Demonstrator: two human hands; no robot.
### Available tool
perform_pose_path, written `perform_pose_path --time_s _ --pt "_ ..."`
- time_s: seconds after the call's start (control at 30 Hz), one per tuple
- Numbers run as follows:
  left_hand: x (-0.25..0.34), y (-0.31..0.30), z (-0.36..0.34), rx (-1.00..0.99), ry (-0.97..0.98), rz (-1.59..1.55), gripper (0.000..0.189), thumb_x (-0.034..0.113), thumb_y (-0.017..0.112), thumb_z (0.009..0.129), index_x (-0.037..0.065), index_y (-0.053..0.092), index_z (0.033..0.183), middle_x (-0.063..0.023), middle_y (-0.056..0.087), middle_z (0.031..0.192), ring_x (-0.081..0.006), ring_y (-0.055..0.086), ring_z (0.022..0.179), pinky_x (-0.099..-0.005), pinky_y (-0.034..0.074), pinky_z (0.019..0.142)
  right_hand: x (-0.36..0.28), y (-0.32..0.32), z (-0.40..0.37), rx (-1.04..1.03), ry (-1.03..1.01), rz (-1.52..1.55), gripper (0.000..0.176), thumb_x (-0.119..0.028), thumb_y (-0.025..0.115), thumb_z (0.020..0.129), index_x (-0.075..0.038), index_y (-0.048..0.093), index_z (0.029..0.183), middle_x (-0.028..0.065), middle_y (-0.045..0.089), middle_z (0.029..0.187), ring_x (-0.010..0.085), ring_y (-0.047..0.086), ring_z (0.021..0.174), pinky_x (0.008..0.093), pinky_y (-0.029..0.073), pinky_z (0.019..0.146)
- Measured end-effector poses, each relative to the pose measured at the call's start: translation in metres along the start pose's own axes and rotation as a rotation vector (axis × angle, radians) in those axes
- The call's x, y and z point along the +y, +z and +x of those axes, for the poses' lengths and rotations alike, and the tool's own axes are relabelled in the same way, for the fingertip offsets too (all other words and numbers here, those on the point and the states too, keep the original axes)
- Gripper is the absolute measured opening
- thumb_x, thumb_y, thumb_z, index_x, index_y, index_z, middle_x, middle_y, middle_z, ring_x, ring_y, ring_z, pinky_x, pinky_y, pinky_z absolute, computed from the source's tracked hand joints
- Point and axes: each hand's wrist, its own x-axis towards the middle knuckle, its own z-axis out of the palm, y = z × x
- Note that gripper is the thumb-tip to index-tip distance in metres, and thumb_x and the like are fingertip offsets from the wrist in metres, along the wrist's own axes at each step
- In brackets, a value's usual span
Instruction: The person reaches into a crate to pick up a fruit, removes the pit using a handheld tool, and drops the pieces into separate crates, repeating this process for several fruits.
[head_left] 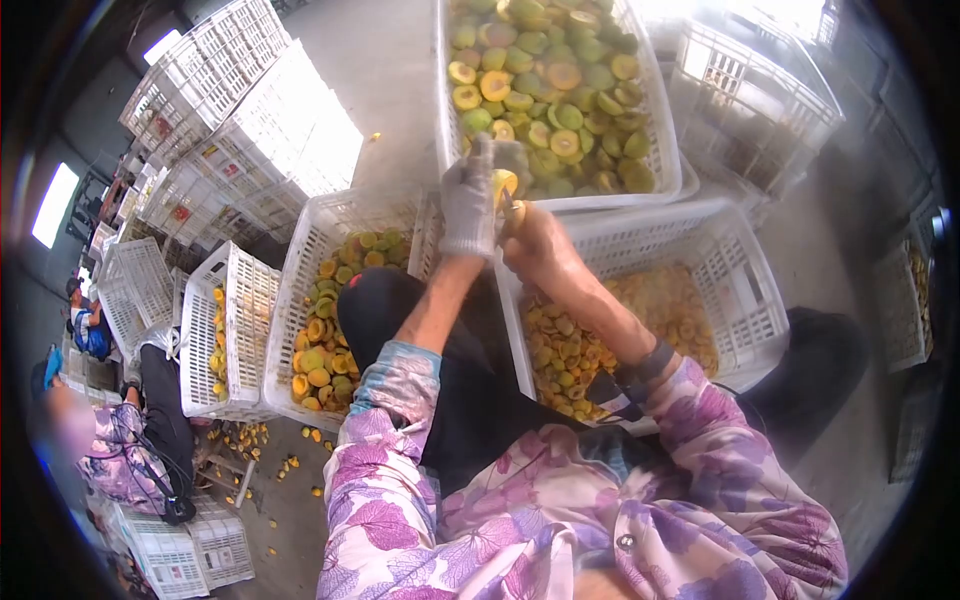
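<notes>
My left hand [468,205], in a pale work glove, is closed around a yellow-orange fruit half [506,183], apricot- or peach-like. Bare, my right hand [545,248] grips a small hand tool [512,208] with a short handle, its tip against the fruit; the exact kind of tool is too small to tell. Both hands are over the near rim of a white crate [600,203] full of green and yellow fruit halves [560,110]. Below my right forearm stands another white crate [745,290] with cut yellow fruit pieces [565,350].
To the left, a white crate [285,290] holds more fruit halves [325,345]. Stacked white crates [240,130] rise behind it, others [750,100] at far right. Fruit scraps [245,437] lie on the floor. Two people sit at left, the nearer in a floral top [120,450].
</notes>
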Motion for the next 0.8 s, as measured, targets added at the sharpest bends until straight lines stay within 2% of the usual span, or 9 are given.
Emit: perform_pose_path --time_s 0.03,0.13,0.2,0.3,0.37,0.4,0.47,0.63,0.8 --pt "-0.008 0.004 -0.001 0.104 -0.044 -0.222 0.042 0.041 0.054 0.095 0.004 0.065 0.08 -0.0023 0.062 0.068 -0.0112 0.057 0.059 -0.0232 0.044 0.052 0.002 0.0 0.003 0.006 -0.012 -0.041 0.015 -0.001 0.044 0.082 0.0 0.051 0.095 0.0011 0.05 0.064 0.0088 0.049 0.049 0.0265 0.039 0.041" --pt "-0.006 0.007 -0.013 0.282 0.015 -0.209 0.041 0.04 0.054 0.095 0.005 0.062 0.076 -0.0048 0.062 0.068 -0.0125 0.059 0.059 -0.0241 0.045 0.051 0.017 0.006 0.01 0.0 -0.111 -0.152 0.015 -0.003 0.045 0.084 0.001 0.051 0.097 0.0034 0.052 0.064 0.0104 0.051 0.051 0.0282 0.041 0.043" --pt "-0.001 0.0 -0.015 0.238 0.033 -0.234 0.04 0.039 0.054 0.095 0.006 0.059 0.072 -0.0074 0.062 0.069 -0.0152 0.058 0.059 -0.0263 0.047 0.052 0.013 0.002 0.006 -0.016 -0.203 -0.232 0.015 -0.003 0.046 0.084 0.002 0.051 0.097 0.0054 0.054 0.064 0.0115 0.053 0.053 0.0299 0.042 0.045" --pt "0.01 -0.001 -0.021 0.226 -0.087 -0.368 0.042 0.038 0.053 0.095 0.006 0.054 0.068 -0.0085 0.06 0.065 -0.0186 0.058 0.058 -0.0297 0.049 0.055 -0.01 -0.004 -0.01 -0.208 -0.035 -0.147 0.021 -0.003 0.051 0.083 0.002 0.05 0.103 0.0161 0.058 0.066 0.0258 0.059 0.058 0.0372 0.045 0.052" --pt "0.008 0.002 -0.021 0.207 -0.09 -0.537 0.04 0.038 0.053 0.095 0.008 0.051 0.069 -0.008 0.057 0.064 -0.0205 0.058 0.059 -0.0325 0.051 0.057 0.017 0.004 -0.006 0.066 -0.424 -0.287 0.029 0.001 0.054 0.08 0.001 0.049 0.109 0.0238 0.058 0.071 0.0409 0.059 0.067 0.0411 0.045 0.057" --pt "0.005 0.003 -0.021 0.204 -0.092 -0.538 0.04 0.038 0.053 0.095 0.008 0.051 0.069 -0.008 0.057 0.064 -0.0205 0.058 0.059 -0.0325 0.051 0.057 0.031 0.006 -0.003 0.069 -0.422 -0.289 0.029 0.001 0.054 0.08 0.001 0.049 0.109 0.0238 0.058 0.071 0.0409 0.059 0.067 0.0411 0.045 0.057" --pt "-0.002 0.0 -0.022 0.258 -0.197 -0.657 0.039 0.039 0.053 0.095 0.008 0.05 0.071 -0.0075 0.055 0.065 -0.0211 0.058 0.06 -0.0335 0.052 0.057 0.053 0.011 -0.003 0.279 -0.729 -0.596 0.037 0.005 0.055 0.077 0.003 0.044 0.112 0.0242 0.057 0.071 0.0466 0.055 0.07 0.0427 0.044 0.057" --pt "0.002 -0.002 -0.027 0.196 -0.219 -0.598 0.038 0.04 0.052 0.095 0.008 0.05 0.075 -0.0067 0.055 0.068 -0.0208 0.056 0.059 -0.033 0.052 0.059 0.028 0.002 -0.001 -0.035 -0.477 -0.406 0.047 0.012 0.049 0.071 0.01 0.034 0.116 0.0225 0.056 0.069 0.0445 0.053 0.066 0.0496 0.039 0.056" --pt "0.0 0.001 -0.028 0.23 -0.206 -0.512 0.038 0.041 0.051 0.095 0.008 0.05 0.076 -0.006 0.054 0.067 -0.0201 0.055 0.059 -0.0322 0.05 0.058 0.06 0.004 0.001 0.204 -0.783 -0.74 0.044 0.004 0.051 0.077 0.006 0.034 0.117 0.022 0.056 0.068 0.044 0.052 0.062 0.0483 0.04 0.054"
